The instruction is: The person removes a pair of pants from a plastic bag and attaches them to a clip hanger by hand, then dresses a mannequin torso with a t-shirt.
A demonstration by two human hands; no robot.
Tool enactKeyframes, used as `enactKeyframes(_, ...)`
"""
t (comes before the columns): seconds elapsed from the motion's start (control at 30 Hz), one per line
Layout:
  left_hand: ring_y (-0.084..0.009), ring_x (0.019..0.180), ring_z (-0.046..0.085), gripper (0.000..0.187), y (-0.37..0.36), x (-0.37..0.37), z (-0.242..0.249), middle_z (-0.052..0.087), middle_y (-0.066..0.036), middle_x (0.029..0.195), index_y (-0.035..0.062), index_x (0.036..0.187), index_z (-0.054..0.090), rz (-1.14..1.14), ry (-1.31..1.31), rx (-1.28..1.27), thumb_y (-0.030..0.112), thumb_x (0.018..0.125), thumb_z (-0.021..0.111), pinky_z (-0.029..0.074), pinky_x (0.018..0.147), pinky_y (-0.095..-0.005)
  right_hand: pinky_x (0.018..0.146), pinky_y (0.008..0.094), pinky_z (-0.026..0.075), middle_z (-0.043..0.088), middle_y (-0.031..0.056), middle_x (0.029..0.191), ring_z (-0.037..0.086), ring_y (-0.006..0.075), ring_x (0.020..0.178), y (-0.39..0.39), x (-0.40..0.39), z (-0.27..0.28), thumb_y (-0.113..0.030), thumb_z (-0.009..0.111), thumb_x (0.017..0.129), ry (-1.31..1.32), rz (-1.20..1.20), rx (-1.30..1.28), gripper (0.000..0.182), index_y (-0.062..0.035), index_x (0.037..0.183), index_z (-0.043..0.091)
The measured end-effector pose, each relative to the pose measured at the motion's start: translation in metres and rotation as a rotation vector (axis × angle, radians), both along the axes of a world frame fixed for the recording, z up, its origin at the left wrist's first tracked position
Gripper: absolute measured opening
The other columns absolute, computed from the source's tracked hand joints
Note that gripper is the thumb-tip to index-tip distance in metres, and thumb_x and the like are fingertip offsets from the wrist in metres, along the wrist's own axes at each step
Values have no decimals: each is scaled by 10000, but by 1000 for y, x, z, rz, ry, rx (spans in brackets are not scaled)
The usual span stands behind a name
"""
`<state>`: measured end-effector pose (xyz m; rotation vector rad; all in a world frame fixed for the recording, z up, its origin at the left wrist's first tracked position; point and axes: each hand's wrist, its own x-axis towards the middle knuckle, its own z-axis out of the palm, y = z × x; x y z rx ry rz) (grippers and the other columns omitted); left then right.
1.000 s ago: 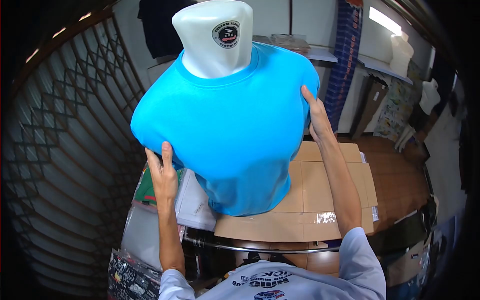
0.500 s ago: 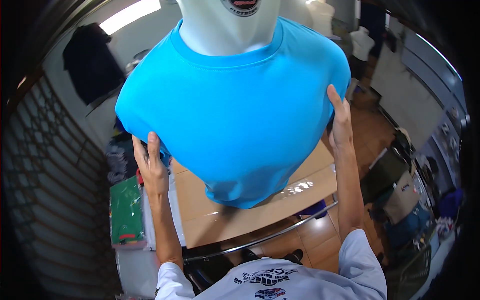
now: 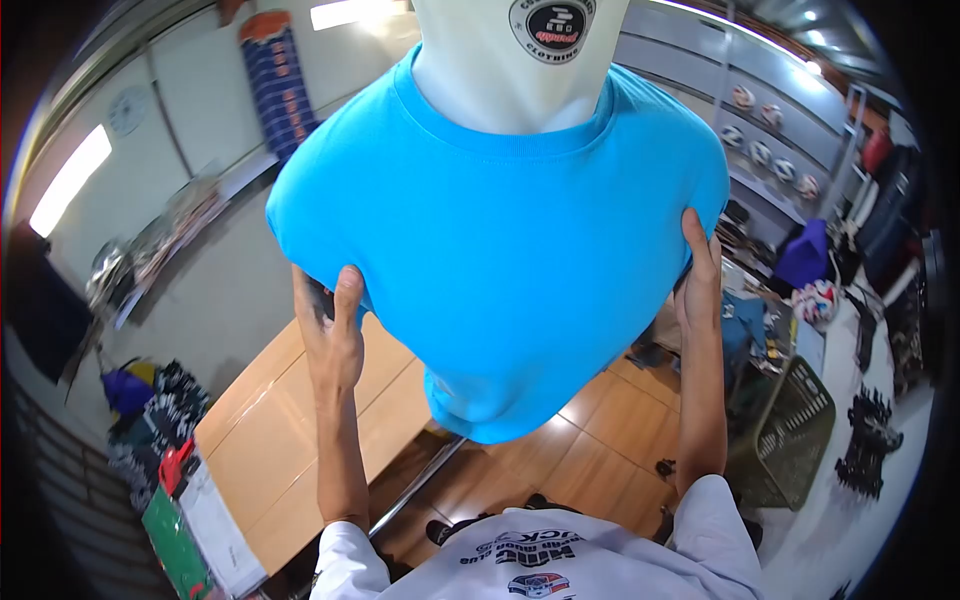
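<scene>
A bright blue T-shirt (image 3: 510, 240) covers a white mannequin torso (image 3: 510, 90), which has a round clothing logo on its neck. My left hand (image 3: 335, 325) grips the mannequin at the sleeve on the left, thumb in front and fingers partly hidden behind. On the other side my right hand (image 3: 700, 275) holds the opposite sleeve area the same way, its thumb on the blue cloth. The torso's lower end hangs over the tiled floor beside the table.
A brown-topped table (image 3: 270, 430) stands at the left, with a green package (image 3: 178, 545) by its corner. At the right are a dark green crate (image 3: 790, 435), a white counter (image 3: 850, 500) and balls (image 3: 760, 153) on shelves. Folded clothes lie at the lower left.
The view has swung toward the right side of the room. The mannequin, held between both hands, has moved off from over the table to over the floor.
</scene>
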<state>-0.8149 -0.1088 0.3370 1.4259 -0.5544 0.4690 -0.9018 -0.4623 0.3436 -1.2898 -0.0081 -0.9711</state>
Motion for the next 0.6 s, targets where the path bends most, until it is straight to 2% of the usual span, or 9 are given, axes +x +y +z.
enactKeyframes(0.1, -322, 1247, 458, 830, -71, 5, -6, 465, -234, 1330, -29, 1446, 297, -97, 14, -11, 480, 895, 653, 380, 1042, -451, 1006, 374, 414, 537, 188, 1291, 522, 272, 1189, -49, -32, -2, -493, 659, 884, 68, -35, -84, 754, 68, 1344, 452)
enactKeyframes(0.17, -340, 1241, 463, 836, -105, 17, -14, 470, -250, 1314, -40, 1443, 295, -144, 43, 29, 462, 885, 661, 389, 1038, -455, 981, 375, 437, 546, 196, 1270, 547, 279, 1159, -81, -43, -14, -539, 640, 876, 127, -208, -93, 795, 74, 1344, 447)
enactKeyframes(0.3, -347, 1233, 473, 849, -167, 38, -28, 471, -265, 1313, -60, 1439, 288, -254, 102, 83, 448, 875, 667, 405, 1030, -457, 950, 363, 459, 552, 199, 1255, 575, 282, 1117, -123, -60, -27, -563, 642, 862, 187, -335, -88, 829, 74, 1351, 441)
enactKeyframes(0.37, -346, 1230, 479, 847, -197, 48, -33, 473, -268, 1312, -66, 1438, 286, -322, 134, 92, 441, 877, 668, 414, 1024, -454, 904, 341, 480, 578, 186, 1202, 598, 269, 1070, -138, -61, -31, -559, 646, 860, 229, -382, -14, 802, 70, 1323, 467)
enactKeyframes(0.47, -324, 1204, 505, 811, -235, 74, -45, 480, -259, 1311, -59, 1434, 294, -386, 150, 74, 403, 886, 674, 453, 990, -428, 883, 339, 487, 599, 173, 1147, 603, 258, 1051, -174, -50, -42, -557, 658, 850, 252, -366, -15, 780, 69, 1285, 494)
enactKeyframes(0.6, -316, 1207, 502, 784, -278, 114, -60, 476, -252, 1319, -52, 1434, 296, -425, 191, 64, 380, 897, 668, 453, 991, -424, 869, 332, 491, 612, 162, 1097, 610, 246, 1026, -211, -15, -46, -556, 669, 840, 275, -395, -55, 765, 71, 1250, 514)
